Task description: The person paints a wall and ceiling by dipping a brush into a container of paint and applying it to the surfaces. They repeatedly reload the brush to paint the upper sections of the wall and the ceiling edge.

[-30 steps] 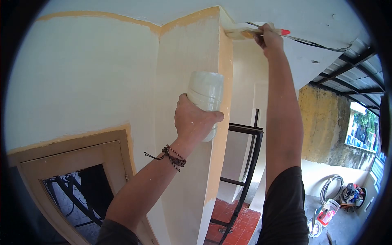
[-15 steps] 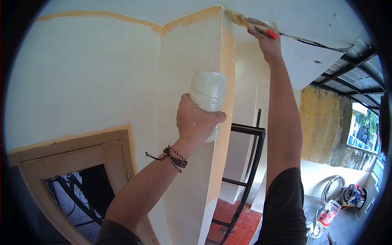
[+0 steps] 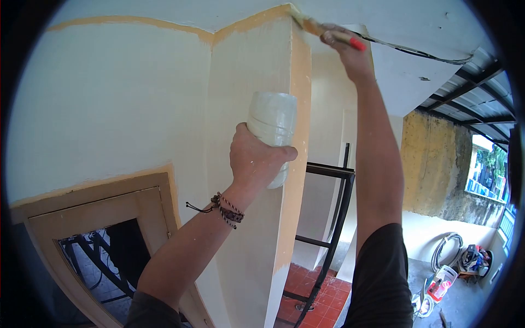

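High up at the ceiling corner, my right hand (image 3: 344, 46) is closed round a paintbrush (image 3: 333, 34) with a red handle tip. Its bristles, somewhat blurred, meet the top of the column edge, where an orange strip (image 3: 300, 76) runs down. My left hand (image 3: 260, 156) grips a whitish plastic container (image 3: 273, 117) in front of the pale wall, lower than the brush. The container's contents cannot be seen. A braided bracelet (image 3: 228, 212) circles my left wrist.
A brown wooden frame (image 3: 104, 192) is at the lower left. Black metal framing (image 3: 330, 218) stands behind the column. Cables (image 3: 415, 53) hang along the ceiling at the right. Coiled hose (image 3: 445, 251) and tools (image 3: 474, 261) lie on the right, below a stained yellow wall (image 3: 435, 164).
My right hand and the brush have shifted slightly left and up. My left hand with the container appears a little further left, as does the column.
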Demonstrator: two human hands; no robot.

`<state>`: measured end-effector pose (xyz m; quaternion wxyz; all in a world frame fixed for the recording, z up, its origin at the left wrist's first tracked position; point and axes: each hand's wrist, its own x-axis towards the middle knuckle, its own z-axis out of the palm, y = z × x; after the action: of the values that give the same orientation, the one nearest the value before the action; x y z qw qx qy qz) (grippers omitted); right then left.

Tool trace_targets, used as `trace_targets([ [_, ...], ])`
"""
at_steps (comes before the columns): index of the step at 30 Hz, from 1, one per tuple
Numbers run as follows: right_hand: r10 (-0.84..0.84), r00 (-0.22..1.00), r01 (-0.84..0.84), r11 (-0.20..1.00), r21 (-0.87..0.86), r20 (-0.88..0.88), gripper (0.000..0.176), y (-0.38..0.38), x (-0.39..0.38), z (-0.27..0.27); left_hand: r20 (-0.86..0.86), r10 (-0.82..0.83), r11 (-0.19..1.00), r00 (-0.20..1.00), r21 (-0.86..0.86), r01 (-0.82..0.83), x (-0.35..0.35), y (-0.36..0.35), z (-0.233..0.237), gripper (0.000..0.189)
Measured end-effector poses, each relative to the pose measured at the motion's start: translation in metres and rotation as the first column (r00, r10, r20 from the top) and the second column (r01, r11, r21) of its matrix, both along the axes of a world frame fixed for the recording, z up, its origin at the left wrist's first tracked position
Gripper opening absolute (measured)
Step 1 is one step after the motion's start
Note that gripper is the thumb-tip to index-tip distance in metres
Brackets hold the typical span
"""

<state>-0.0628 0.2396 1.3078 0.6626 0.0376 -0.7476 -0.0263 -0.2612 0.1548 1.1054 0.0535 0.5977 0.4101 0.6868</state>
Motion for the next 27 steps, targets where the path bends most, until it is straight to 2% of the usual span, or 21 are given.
trace_targets([
  [1,-0.004,1.0,0.004,1.0,-0.007,0.001,0.023,0.002,0.0,-0.015,0.015,-0.017,1.0,1.0,0.013,0.017,0.001,0.001,-0.001,0.067],
  [3,-0.193,0.981,0.193,0.979,-0.064,-0.006,0.022,0.002,0.003,-0.05,0.029,-0.042,0.999,0.999,0.029,0.041,0.002,0.002,0.0,0.066],
  [6,-0.221,0.972,0.226,0.971,-0.081,0.075,0.02,-0.019,0.026,-0.096,0.036,-0.048,0.998,0.998,0.03,0.047,0.002,0.002,0.0,0.066],
  [8,-0.006,0.979,0.071,0.946,-0.315,0.203,0.017,-0.021,0.052,-0.108,0.027,-0.01,0.999,1.0,0.038,0.009,0.003,0.004,-0.002,0.066],
  [11,0.054,0.969,0.045,0.919,-0.392,0.239,0.014,-0.024,0.074,-0.093,0.011,-0.012,1.0,1.0,0.003,0.012,0.002,-0.002,0.0,0.068],
  [12,0.114,0.96,-0.004,0.92,-0.392,0.257,0.012,-0.019,0.072,-0.081,0.015,-0.007,1.0,1.0,0.007,0.007,0.001,-0.001,0.0,0.068],
  [16,0.184,0.956,-0.11,0.947,-0.3,0.231,0.012,-0.007,0.038,-0.023,0.02,0.004,0.999,1.0,0.038,-0.005,0.0,0.007,-0.003,0.067],
  [18,0.061,0.976,-0.016,0.978,-0.209,0.209,0.017,-0.009,0.029,0.005,0.025,0.009,0.999,1.0,0.05,-0.011,-0.001,0.009,-0.002,0.067],
  [19,0.062,0.975,-0.016,0.978,-0.209,0.212,0.017,-0.011,0.025,0.015,0.026,0.011,0.999,1.0,0.048,-0.012,-0.001,0.009,-0.002,0.067],
  [21,0.036,0.995,-0.024,0.992,-0.124,0.09,0.02,-0.015,0.018,0.025,0.023,0.011,0.999,1.0,0.034,-0.012,0.0,0.007,-0.003,0.067],
  [22,-0.071,0.992,0.085,0.988,-0.131,0.106,0.028,-0.02,0.019,0.029,0.028,-0.006,0.999,1.0,0.038,0.005,0.001,0.005,-0.002,0.068],
  [23,-0.072,0.991,0.087,0.987,-0.135,0.108,0.028,-0.018,0.02,0.031,0.035,-0.023,0.999,0.999,0.042,0.022,0.001,0.004,-0.001,0.068],
  [25,-0.007,1.0,0.005,0.997,-0.072,-0.029,0.025,-0.013,0.022,0.033,0.024,-0.009,1.0,1.0,0.016,0.009,0.002,0.003,-0.001,0.069],
  [27,-0.013,0.999,0.012,1.0,-0.024,-0.052,0.023,-0.007,0.015,0.023,0.009,0.004,1.0,1.0,-0.004,-0.004,0.002,0.003,-0.001,0.069],
])
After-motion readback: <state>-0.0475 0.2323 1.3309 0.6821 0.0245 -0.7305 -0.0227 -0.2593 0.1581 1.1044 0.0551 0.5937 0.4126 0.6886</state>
